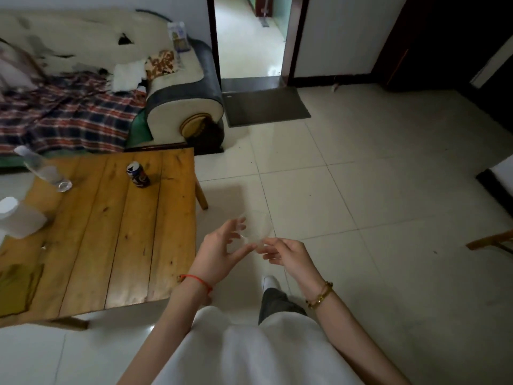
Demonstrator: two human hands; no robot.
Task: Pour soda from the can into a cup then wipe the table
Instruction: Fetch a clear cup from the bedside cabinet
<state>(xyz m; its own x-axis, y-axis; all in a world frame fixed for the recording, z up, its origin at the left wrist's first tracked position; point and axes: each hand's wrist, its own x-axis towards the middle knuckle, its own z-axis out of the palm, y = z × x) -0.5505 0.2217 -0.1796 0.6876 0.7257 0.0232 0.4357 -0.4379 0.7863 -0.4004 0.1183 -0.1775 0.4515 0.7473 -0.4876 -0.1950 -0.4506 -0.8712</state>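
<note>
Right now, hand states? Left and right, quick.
Left hand: fingers curled on the clear plastic cup, holding it.
Right hand: pinching the same cup at its near edge.

Blue can; clear cup; yellow-brown plank table; plaid blanket.

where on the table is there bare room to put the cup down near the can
The widest bare planks lie in front of the soda can, running to the table near edge and right edge. The left side is crowded: water bottle, white container, olive cloth. Both hands, left and right, hold the clear cup off the table.
</note>
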